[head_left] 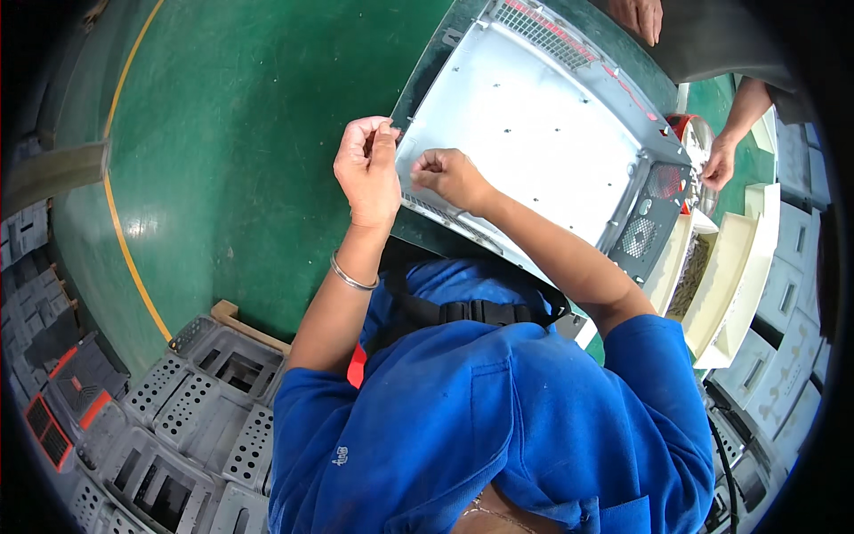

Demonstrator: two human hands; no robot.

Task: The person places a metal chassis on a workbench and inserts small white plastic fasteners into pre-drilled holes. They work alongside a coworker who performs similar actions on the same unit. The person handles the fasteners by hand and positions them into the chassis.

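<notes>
A large grey-white housing shell [534, 116] with mesh vents along its edges lies open side up before me. At its left edge my left hand [369, 173] is raised, with thumb and fingers pinched together. Whatever those fingertips may hold is too small to make out. Over the shell's near left corner hovers my right hand [452, 180], its fingers curled and thumb drawn in. Whether anything sits between those fingers is hidden. Several small dark studs dot the inside of the shell. A dark perforated panel [654, 218] stands along its right side.
A co-worker's hand [719, 165] is by a red bowl [680, 129] with small white pieces; their other hand [639, 18] is above the far edge. Cream trays [734, 285] stand right. Grey perforated housings [191, 400] are stacked behind left; a yellow line [124, 245] crosses the green floor.
</notes>
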